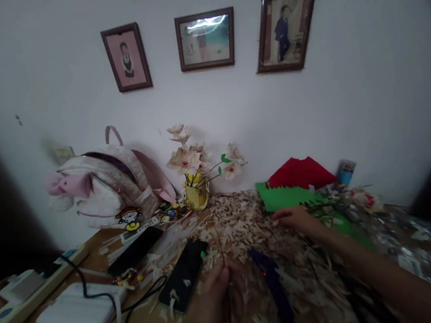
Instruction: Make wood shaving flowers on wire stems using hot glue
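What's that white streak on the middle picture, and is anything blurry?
Head view: the streak is glare on the glass of the middle framed picture; the left hand looks blurred and dim, the right hand clearer, and the image edges fall dark.

No text can be read: the printing on the blue-and-white box [345, 171] is too blurred.

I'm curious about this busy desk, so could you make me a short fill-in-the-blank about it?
The paper nearest the right hand is ____.
A row of ____ framed pictures hangs on the wall.
The left hand grips a thin dark stem beside a ____ smartphone.
Answers: green; three; black.
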Motion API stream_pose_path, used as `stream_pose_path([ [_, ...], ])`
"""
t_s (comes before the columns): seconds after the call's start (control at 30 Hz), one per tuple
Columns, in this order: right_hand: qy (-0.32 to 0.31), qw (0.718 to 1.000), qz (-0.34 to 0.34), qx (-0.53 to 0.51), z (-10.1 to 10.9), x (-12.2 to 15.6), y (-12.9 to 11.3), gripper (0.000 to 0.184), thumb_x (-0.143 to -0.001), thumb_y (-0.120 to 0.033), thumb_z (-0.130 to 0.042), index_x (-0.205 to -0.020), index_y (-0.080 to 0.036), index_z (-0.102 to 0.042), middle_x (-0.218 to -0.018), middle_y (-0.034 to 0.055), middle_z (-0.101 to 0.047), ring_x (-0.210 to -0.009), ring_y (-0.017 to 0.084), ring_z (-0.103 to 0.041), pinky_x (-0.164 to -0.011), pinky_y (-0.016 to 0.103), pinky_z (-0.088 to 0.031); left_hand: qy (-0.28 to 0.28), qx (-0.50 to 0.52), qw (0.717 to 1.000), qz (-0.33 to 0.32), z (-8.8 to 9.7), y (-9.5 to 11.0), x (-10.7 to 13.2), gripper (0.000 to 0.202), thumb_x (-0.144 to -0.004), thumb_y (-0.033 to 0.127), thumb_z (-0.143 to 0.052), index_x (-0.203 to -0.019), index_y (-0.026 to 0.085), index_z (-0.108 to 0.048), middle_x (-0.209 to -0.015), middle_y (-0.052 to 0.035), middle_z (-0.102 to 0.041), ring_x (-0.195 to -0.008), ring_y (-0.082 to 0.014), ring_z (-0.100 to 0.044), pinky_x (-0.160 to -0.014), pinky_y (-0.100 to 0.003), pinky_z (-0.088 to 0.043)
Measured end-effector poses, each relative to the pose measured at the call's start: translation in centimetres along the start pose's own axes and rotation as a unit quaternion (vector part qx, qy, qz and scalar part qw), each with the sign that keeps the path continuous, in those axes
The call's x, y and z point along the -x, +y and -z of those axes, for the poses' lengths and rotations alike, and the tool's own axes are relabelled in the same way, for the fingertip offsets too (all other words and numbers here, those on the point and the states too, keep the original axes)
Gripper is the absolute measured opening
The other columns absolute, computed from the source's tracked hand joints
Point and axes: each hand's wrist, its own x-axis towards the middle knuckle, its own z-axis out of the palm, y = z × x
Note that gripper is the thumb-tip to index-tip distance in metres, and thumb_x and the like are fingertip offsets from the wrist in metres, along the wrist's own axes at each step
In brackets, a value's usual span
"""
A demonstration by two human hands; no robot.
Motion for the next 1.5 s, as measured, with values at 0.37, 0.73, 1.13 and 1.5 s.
stream_pose_path([
  [0.37, 0.128, 0.979, 0.057, -0.145, -2.6, 14.1, -3.9, 0.027, -0.066, -0.053, -0.059, -0.065, -0.026, -0.059, -0.051, -0.0013, -0.051, -0.047, 0.016, -0.046, -0.047, 0.029, -0.039, -0.032, -0.104, 0.983, -0.146, -2.2, 4.1, 1.8, 0.033, -0.064, 0.048, -0.068, -0.066, 0.017, -0.058, -0.059, 0.0038, -0.047, -0.057, -0.0110, -0.038, -0.054, -0.022, -0.028],
  [0.73, 0.031, 0.946, 0.028, -0.321, -10.4, 17.3, -4.3, 0.028, -0.065, -0.048, -0.071, -0.068, -0.021, -0.062, -0.052, -0.0060, -0.051, -0.046, 0.008, -0.044, -0.045, 0.019, -0.035, -0.071, -0.137, 0.984, -0.087, -2.5, 0.0, 2.1, 0.043, -0.063, 0.058, -0.064, -0.060, 0.019, -0.047, -0.059, 0.0048, -0.039, -0.060, -0.0120, -0.034, -0.056, -0.023, -0.028],
  [1.13, 0.043, 0.936, -0.003, -0.348, -10.8, 17.6, -4.1, 0.025, -0.063, -0.044, -0.072, -0.066, -0.020, -0.066, -0.051, -0.0054, -0.054, -0.048, 0.008, -0.045, -0.046, 0.018, -0.034, -0.017, -0.084, 0.990, -0.110, -2.6, -0.3, 2.6, 0.041, -0.066, 0.057, -0.064, -0.065, 0.019, -0.050, -0.060, 0.0050, -0.041, -0.059, -0.0114, -0.037, -0.055, -0.022, -0.031],
  [1.5, 0.017, 0.941, 0.022, -0.336, -11.1, 16.7, -3.2, 0.037, -0.061, -0.053, -0.071, -0.069, -0.018, -0.062, -0.053, -0.0070, -0.047, -0.047, 0.006, -0.038, -0.046, 0.019, -0.030, 0.007, -0.102, 0.983, -0.155, -3.1, -1.8, 2.3, 0.041, -0.067, 0.058, -0.063, -0.067, 0.018, -0.051, -0.061, 0.0042, -0.044, -0.059, -0.0114, -0.039, -0.056, -0.022, -0.031],
])
